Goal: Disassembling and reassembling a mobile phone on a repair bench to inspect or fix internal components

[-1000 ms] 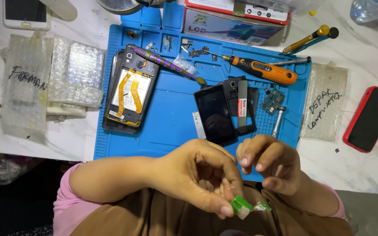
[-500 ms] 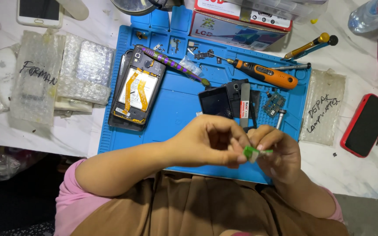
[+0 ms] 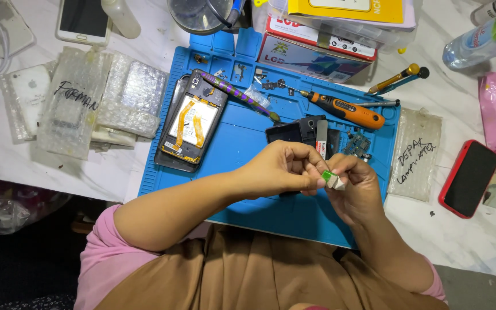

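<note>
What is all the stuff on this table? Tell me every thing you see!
small piece: 1, green and white, pinched between both hands
repair mat: 1, blue, table centre
opened phone: 1, black with orange ribbon cables, mat's left part
dark phone parts: a few, mat centre
electric screwdriver: 1, orange and black, mat's upper right
purple tool: 1, mat top
bubble-wrap bags: several, clear, left of mat
red-cased phone: 1, right of mat
white phone: 1, top left
boxes: several, top
left hand: 1
right hand: 1

Both hands [image 3: 317,175] pinching a small green-and-white piece [image 3: 332,179], above blue mat [image 3: 242,143], opened phone [image 3: 192,121] nearby
</note>
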